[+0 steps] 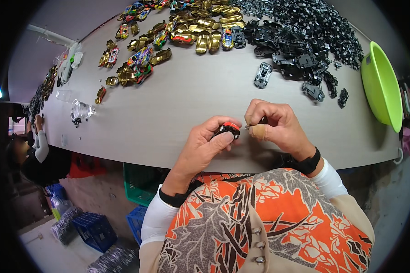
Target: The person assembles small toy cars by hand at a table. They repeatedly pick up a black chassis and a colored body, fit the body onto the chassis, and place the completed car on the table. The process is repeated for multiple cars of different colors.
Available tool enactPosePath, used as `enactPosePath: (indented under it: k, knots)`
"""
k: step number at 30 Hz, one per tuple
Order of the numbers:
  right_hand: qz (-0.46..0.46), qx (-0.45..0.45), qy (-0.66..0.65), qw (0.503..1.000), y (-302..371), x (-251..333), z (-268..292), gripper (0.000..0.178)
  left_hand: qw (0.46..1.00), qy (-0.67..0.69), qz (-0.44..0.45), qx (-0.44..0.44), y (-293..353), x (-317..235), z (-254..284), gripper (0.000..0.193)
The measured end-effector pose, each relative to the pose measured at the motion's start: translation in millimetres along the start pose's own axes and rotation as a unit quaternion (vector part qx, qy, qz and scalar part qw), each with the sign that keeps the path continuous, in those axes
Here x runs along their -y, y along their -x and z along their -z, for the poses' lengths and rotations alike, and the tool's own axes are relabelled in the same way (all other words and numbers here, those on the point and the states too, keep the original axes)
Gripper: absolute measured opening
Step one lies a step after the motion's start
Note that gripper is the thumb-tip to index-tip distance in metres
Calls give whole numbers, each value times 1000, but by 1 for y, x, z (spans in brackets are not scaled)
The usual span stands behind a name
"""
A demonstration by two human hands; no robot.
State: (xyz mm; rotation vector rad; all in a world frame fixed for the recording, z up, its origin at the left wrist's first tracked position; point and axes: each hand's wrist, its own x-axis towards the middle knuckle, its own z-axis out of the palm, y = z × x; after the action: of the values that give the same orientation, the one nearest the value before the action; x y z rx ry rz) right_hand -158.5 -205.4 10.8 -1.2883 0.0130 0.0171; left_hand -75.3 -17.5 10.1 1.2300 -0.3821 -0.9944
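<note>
- Centrally, head view: the left hand point(204, 144) grasps a small red toy car point(229, 129) just above the near edge of the grey tabletop point(177, 104). Thumb and fingers wrap its sides, apparently to steady it with one face exposed to the other hand.
- Head view, right of the car: the right hand point(278, 125) is clenched around a thin metal tool point(249, 127). Only the tip shows, pointing at the car and almost touching it; its kind cannot be told. One finger wears a tan bandage point(258, 131).
- Head view, far right: a heap of black chassis parts point(300, 32) covers the tabletop, with loose pieces strewn toward the hands, seemingly kept within reach.
- Head view, far centre and left: gold and multicoloured car bodies point(191, 32) lie in a separate spread, a placement that keeps the two kinds of part apart.
- Head view, right edge: a lime-green basin point(383, 86) stands tilted on the tabletop, well apart from the hands.
- Head view, left: a clear plastic container point(81, 110) rests on the tabletop; another person point(40, 157) sits beyond the left end.
- Head view, below the tabletop: green and blue crates point(136, 200) stand on the floor.
</note>
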Motion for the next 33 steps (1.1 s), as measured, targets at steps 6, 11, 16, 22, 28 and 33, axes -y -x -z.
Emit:
enactPosePath:
  k: [6, 11, 16, 22, 28, 33]
  knots:
    - [19, 28, 23, 999, 1, 4, -4, 5, 999, -43, -17, -2, 5, 7, 5, 15]
    - [-2, 64, 53, 997, 1, 2, -3, 3, 997, -79, 1, 16, 7, 1, 0, 15]
    - [-8, 83, 43, 996, 1, -3, 0, 9, 991, -126, 10, 40, 8, -3, -1, 15]
    - [-10, 86, 20, 996, 1, -4, 1, 9, 989, -140, 0, 46, 7, -1, -3, 15]
    - [-49, 17, 139, 989, -2, -10, -7, 6, 973, -229, 16, -13, 5, 0, -8, 12]
    - [-4, 12, 294, 956, -4, -15, -19, 6, 940, -336, -41, -37, 11, 10, -2, 11]
